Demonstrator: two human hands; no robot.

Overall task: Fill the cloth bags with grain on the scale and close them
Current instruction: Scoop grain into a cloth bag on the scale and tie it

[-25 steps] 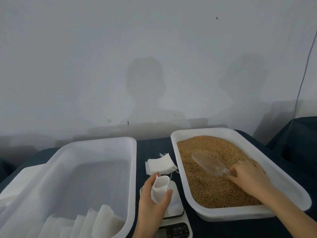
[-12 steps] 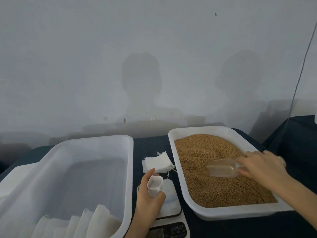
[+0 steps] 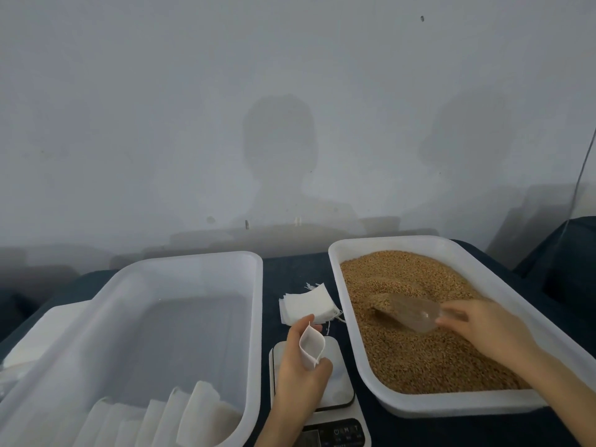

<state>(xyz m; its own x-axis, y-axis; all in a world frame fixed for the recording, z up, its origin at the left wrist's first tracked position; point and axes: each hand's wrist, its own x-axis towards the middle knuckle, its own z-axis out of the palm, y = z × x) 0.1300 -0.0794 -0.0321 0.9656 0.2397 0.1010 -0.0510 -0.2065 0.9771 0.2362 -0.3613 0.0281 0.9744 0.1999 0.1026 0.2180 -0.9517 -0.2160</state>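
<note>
Right hand (image 3: 483,330) grips the clear scoop (image 3: 406,312) by its handle, mouth dug into the grain (image 3: 419,359). Left hand (image 3: 301,372) pinches an empty cloth bag (image 3: 311,345) open, just over the scale (image 3: 338,385). Best play, I'd say: lift the scoop level, clear the tray (image 3: 419,406) rim, then tip slowly, because that bag mouth is narrow. Spare bags (image 3: 306,306) are stacked behind the scale. The tub (image 3: 254,317) on the left holds what look like filled bags (image 3: 200,411).
</note>
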